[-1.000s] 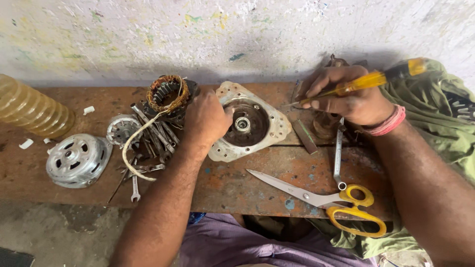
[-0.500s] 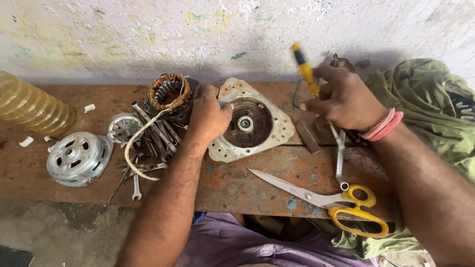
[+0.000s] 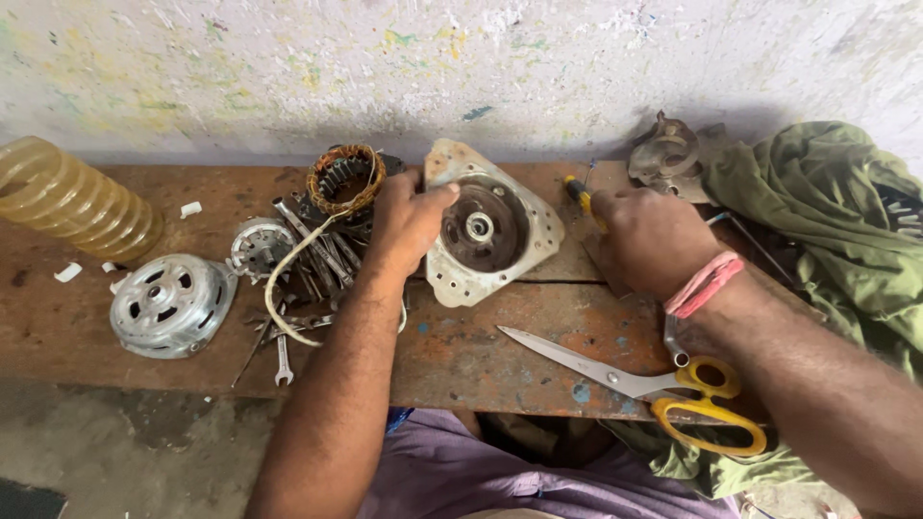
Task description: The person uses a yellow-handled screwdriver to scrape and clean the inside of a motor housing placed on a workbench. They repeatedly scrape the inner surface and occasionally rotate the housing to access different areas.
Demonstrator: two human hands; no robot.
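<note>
Nearest the body, long steel scissors with yellow handles (image 3: 663, 389) lie on the rusty wooden bench (image 3: 461, 346), below the right wrist. The right hand (image 3: 649, 240) is closed around a yellow-handled screwdriver (image 3: 583, 199), whose handle sticks out beyond the knuckles towards the wall. The left hand (image 3: 409, 223) curls its fingers over the left edge of the flat grey metal motor end plate (image 3: 490, 231). Left of those fingers lie a copper-wound stator coil (image 3: 344, 178), loose spanners (image 3: 288, 327) and a round silver vented motor cover (image 3: 168, 305).
</note>
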